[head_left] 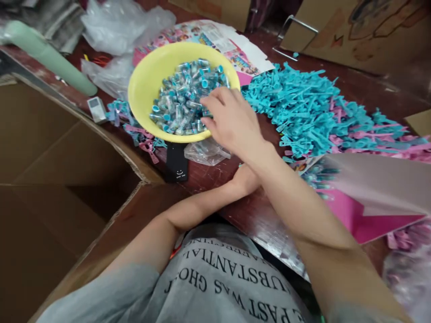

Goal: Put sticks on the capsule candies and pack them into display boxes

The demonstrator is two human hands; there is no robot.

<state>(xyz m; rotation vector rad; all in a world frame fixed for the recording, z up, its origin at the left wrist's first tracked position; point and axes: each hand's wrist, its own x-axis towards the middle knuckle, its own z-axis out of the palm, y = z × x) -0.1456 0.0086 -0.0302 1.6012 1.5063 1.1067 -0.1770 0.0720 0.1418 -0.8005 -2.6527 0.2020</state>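
Observation:
A yellow bowl (144,80) on the dark table holds several small clear tubes with turquoise caps (182,94). My right hand (232,121) reaches over the bowl's right rim, its fingers curled down among the tubes and closed on some of them. My left arm crosses under my right forearm. Only the wrist end of my left hand (245,179) shows there, resting on the table, and its fingers are hidden. It lies close to a pink printed box (370,197) that has more of the tubes at its open end.
A big heap of turquoise and pink plastic pieces (303,107) covers the table to the right. Below the bowl lie a black card (176,163) and a clear bag (205,152). An open cardboard box (67,157) stands at the left. Plastic bags (121,27) and a green roll (47,56) lie behind.

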